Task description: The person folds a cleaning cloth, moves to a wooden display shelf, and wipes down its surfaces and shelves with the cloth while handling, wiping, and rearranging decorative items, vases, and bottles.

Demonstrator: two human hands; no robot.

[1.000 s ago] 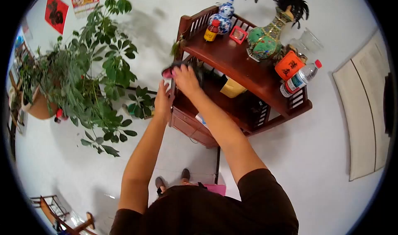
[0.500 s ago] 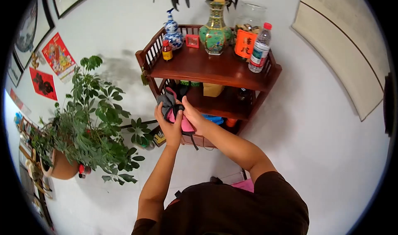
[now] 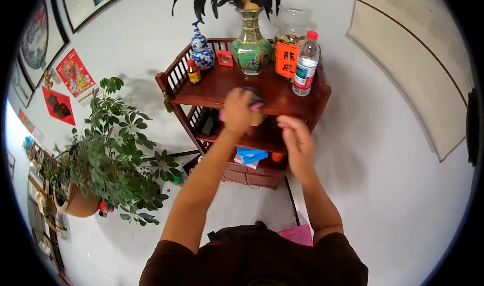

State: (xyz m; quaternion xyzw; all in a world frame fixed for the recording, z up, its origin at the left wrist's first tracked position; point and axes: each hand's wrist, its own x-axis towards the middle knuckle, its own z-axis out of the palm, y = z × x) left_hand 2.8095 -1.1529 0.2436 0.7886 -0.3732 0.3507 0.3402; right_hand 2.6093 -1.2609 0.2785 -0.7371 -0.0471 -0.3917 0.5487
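Foliage spreads left of my rosewood-coloured shelf unit. A small red-capped bottle wears a yellow label, too small to read; behind it, the blue-and-white gourd vase seems set back for display. My left hand curls over a pink-and-black cloth bundle at the top shelf's front edge, probably to keep it gathered; blur hides the exact grip. Empty, my right hand hangs loosely open beside it. The glass jar's orange label appears to read 陈皮; the water bottle's brand is illegible.
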